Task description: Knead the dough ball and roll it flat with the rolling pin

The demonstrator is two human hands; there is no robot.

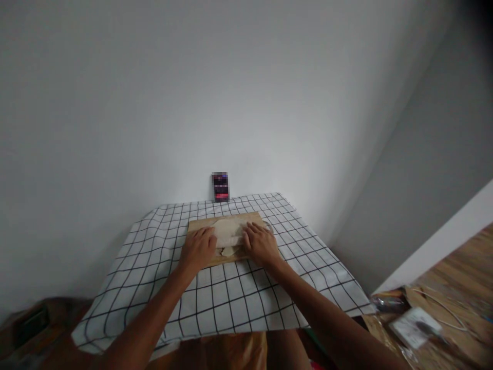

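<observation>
fingers of the left hand (197, 247) and right hand (262, 244) were draped over a pale cylindrical rolling pin (230, 241), clamping indiscernible; even pressure was called for across flat off-white dough (228, 227).

Prob. dough (229, 226) btwn hands (197, 248), on bd. (197, 224)

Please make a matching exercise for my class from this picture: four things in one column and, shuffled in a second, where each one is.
Things
1. Dark rectangular device with a red patch
2. Light-brown rectangular wooden board
3. White cloth with black grid lines
4. Person's right hand

Places
A. Spread out under the board
B. Over the right part of the board
C. Upright in front of the pale wall
D. Directly beneath pale, flattened dough

Pairs: 1-C, 2-D, 3-A, 4-B
</observation>
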